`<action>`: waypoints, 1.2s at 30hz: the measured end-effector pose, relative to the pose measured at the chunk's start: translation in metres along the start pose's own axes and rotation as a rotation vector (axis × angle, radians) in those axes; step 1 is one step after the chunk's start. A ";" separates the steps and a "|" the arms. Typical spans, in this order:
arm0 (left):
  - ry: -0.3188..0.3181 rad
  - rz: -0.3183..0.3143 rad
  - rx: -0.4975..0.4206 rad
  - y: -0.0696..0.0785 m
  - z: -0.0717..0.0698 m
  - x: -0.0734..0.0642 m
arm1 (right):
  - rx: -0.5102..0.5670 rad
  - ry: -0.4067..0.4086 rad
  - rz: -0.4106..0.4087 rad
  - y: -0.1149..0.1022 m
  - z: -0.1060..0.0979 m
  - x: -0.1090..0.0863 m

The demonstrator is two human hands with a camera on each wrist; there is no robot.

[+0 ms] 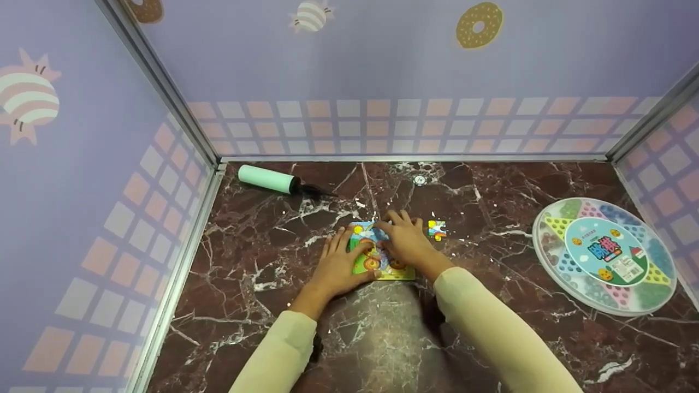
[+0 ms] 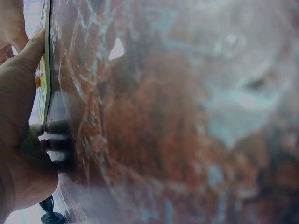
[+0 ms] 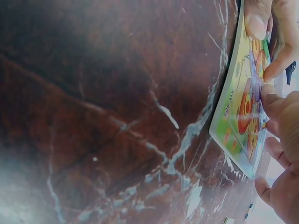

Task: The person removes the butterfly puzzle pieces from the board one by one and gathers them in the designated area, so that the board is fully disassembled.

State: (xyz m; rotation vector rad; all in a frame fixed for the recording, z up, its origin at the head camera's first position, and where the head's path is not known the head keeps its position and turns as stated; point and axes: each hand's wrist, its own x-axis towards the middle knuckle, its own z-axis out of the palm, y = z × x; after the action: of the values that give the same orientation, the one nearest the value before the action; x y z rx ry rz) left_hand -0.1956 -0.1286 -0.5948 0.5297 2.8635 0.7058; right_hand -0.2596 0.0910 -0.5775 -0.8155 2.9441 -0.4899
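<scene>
A small picture jigsaw puzzle [image 1: 404, 274] in a thin, bright-coloured board lies on the marbled table. My left hand [image 1: 334, 267] rests along its left side, with the thumb at the near edge and the index finger over the picture. From the right, my right hand [image 1: 408, 244] reaches across the puzzle, its fingers bent down toward the upper part. In the right wrist view, fingertips of both hands touch the puzzle [image 3: 243, 112]; what lies under the right fingers is partly hidden. One loose jigsaw piece [image 1: 437, 229] sits just right of the right hand.
A pale green hand pump [image 1: 267, 179] with a black end lies at the back left. Beyond the puzzle is a small round white disc [image 1: 419, 180]. On the right sits a round Chinese checkers box [image 1: 557, 262]. Patterned panels [image 1: 404, 125] enclose the table's back and sides.
</scene>
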 end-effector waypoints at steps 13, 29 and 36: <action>0.005 0.005 0.023 0.000 0.001 0.003 | -0.009 0.016 -0.005 0.000 0.000 0.002; 0.008 -0.002 0.026 -0.001 0.002 0.003 | 0.026 0.033 -0.001 -0.001 0.002 0.004; 0.017 0.004 0.022 -0.001 0.001 0.002 | 0.029 0.033 -0.019 -0.002 0.001 0.005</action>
State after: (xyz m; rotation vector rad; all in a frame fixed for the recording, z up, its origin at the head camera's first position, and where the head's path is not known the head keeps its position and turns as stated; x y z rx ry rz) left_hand -0.1971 -0.1285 -0.5967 0.5348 2.8899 0.6833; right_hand -0.2625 0.0868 -0.5780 -0.8415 2.9545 -0.5512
